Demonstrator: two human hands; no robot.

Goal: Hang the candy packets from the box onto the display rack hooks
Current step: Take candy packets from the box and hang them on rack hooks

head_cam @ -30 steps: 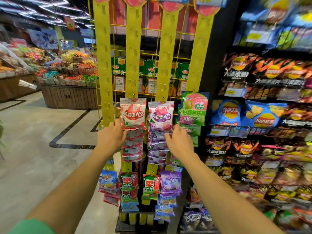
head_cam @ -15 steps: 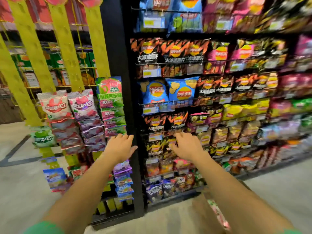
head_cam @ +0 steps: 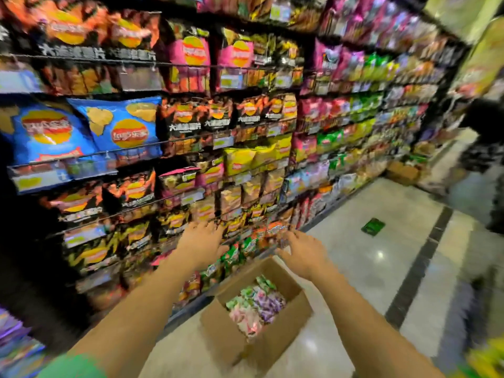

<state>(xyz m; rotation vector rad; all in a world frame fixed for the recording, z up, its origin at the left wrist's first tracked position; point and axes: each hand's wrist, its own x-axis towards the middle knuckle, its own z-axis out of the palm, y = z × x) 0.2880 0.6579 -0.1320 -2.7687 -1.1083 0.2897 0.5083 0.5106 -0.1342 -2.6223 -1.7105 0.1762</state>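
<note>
Above the box, both hands are held spread, empty; candy packets, judged light and crinkly, are best pinched at the top.

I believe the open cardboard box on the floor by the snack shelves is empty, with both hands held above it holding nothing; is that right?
Not quite: the box is not empty; the head view shows candy packets inside. The rest holds: left hand and right hand hold nothing.
</note>
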